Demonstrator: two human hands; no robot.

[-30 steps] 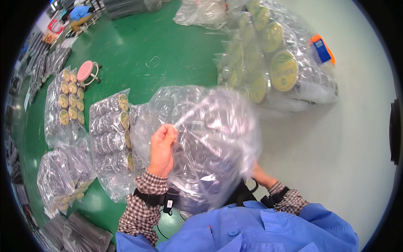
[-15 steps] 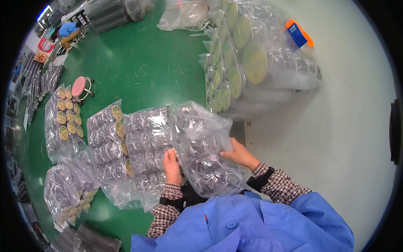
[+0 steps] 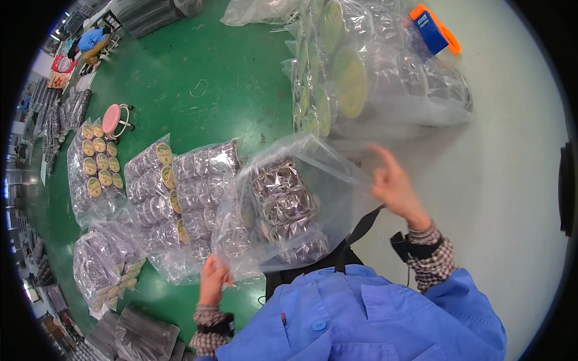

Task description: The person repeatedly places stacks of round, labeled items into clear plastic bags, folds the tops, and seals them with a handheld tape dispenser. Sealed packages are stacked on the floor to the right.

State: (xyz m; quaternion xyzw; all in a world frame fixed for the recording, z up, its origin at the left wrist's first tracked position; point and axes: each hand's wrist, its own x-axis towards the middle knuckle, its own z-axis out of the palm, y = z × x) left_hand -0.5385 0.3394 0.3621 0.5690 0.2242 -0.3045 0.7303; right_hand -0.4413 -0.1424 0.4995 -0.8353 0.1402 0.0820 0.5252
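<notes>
A large clear plastic bag [image 3: 340,207] is stretched wide in front of me, holding a column of shiny dark wrapped packs [image 3: 289,204]. At the bag's lower left edge, my left hand [image 3: 214,281] is closed, with the film pinched in its fingers. My right hand [image 3: 398,188] is at the bag's right edge, index finger pointing up and the other fingers curled on the film. Left of this bag lies another filled clear bag [image 3: 201,180], partly covered by the stretched film. Beyond it is a bag of packs with round yellow-green labels [image 3: 164,154].
More bagged packs [image 3: 96,159] and a filled bag [image 3: 99,268] lie on the green floor at left. A pink stool [image 3: 112,119] stands behind them. Large bagged packs [image 3: 385,84] rise ahead, with an orange-and-blue tape dispenser [image 3: 432,31] on top. Another person [image 3: 93,41] bends far left.
My hands have moved apart, left hand down and left, right hand up and right. The bag between them has spread wide, and the packs inside show more clearly.
</notes>
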